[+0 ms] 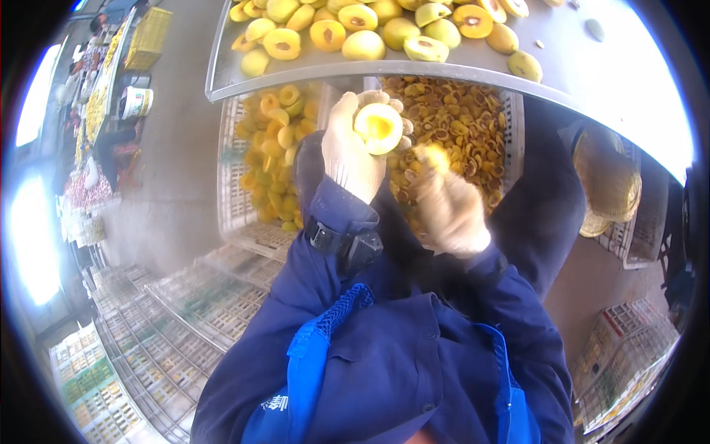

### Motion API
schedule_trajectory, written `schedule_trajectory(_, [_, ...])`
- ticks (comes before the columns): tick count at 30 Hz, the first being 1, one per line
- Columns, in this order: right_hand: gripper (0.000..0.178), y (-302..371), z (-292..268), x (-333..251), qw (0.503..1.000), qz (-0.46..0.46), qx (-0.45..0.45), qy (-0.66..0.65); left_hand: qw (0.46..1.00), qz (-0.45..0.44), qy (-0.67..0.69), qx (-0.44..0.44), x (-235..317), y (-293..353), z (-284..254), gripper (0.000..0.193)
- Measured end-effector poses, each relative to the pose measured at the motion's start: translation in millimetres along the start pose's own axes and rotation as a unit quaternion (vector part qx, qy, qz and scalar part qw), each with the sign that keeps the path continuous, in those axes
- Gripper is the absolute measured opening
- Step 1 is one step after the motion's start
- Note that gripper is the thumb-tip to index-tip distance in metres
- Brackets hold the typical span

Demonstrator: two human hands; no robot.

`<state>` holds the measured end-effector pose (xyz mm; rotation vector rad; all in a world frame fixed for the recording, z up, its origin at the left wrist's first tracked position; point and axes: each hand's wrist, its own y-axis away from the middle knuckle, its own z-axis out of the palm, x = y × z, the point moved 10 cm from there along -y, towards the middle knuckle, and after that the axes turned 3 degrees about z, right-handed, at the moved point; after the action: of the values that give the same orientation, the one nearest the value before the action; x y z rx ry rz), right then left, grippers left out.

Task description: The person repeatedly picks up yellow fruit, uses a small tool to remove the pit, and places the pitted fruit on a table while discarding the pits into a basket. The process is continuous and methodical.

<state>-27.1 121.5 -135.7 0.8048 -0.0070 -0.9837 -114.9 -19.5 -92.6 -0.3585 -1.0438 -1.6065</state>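
Observation:
My left hand (351, 152), in a pale glove, is closed round a yellow peach half (379, 129), its cut face up with a round hollow in the middle. My right hand (452, 211), also gloved, is just right of it, curled and blurred by motion. A yellowish blur (433, 157) shows at its fingertips; what it is I cannot make out. Under my hands stands a crate of peach scraps (462, 122), brown and orange. Left of that, another crate holds yellow peach halves (274, 140). Ahead, a metal table (333, 75) bears peaches (362, 44), some cut to show their pits.
Plastic crates (170, 318) stand at the lower left, and another crate (629, 355) at the lower right. Woven baskets (610, 174) are on the right. At the far left, people work along a fruit-covered table (100, 96), near a white bucket (136, 102) and yellow crates (148, 38).

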Motion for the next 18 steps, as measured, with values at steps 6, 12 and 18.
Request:
schedule_trajectory(6, [0.044,24,-30,-8,0.987,0.063,0.103,0.106,0.81,0.272,-0.519,0.029,144,19,-34,0.03])
schedule_trajectory(12, [0.051,18,-22,-36,0.954,-0.024,0.196,0.227,0.556,0.231,-0.786,0.141,249,-105,-86,0.062])
schedule_trajectory(18, [0.056,34,9,-41,0.933,-0.047,0.08,0.347,0.571,0.094,-0.814,0.048,236,-206,-119,0.072])
